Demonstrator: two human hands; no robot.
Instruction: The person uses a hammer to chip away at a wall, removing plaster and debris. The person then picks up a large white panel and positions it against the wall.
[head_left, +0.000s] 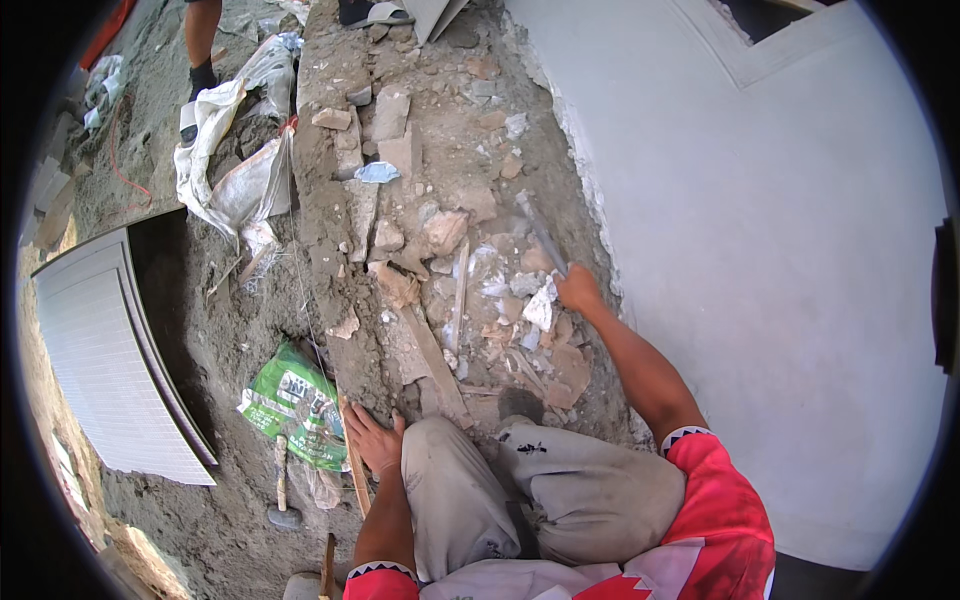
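Observation:
My right hand (579, 289) is closed around the end of a long greyish tool (541, 232), whose far end reaches up and left over the rubble; its exact kind is unclear. Beneath and beside it lie broken pieces of brick and plaster, with a white chunk (541, 306) just below the hand. My left hand (375, 441) rests with spread fingers at the edge of the raised strip, against a narrow wooden board (356, 465), gripping nothing that shows. A hammer (282, 484) with a dark head lies on the ground left of that hand, near a green printed sack (296, 405).
A pale plastered wall (750, 225) borders the rubble on the right. Wooden strips (435, 360) lie among the debris. Stacked light panels (112, 367) stand at the left, and torn white sacks (251, 172) lie farther up. Another person's leg (201, 37) shows at the top.

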